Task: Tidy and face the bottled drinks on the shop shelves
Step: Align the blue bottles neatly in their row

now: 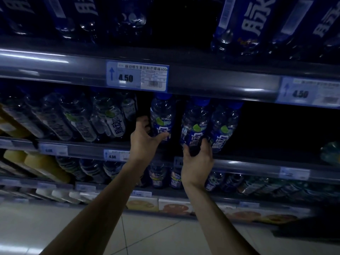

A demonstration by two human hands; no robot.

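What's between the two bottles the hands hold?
Nothing: the head view shows only a dark gap between the left bottle, in the left hand, and the right bottle, in the right hand.

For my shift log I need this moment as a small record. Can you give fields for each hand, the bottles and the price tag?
left hand: grips the left bottle, thumb across its label
right hand: grips the middle bottle round its lower end
third bottle: just right of the middle bottle, not gripped
price tag: reads 4.50, on the rail above these bottles
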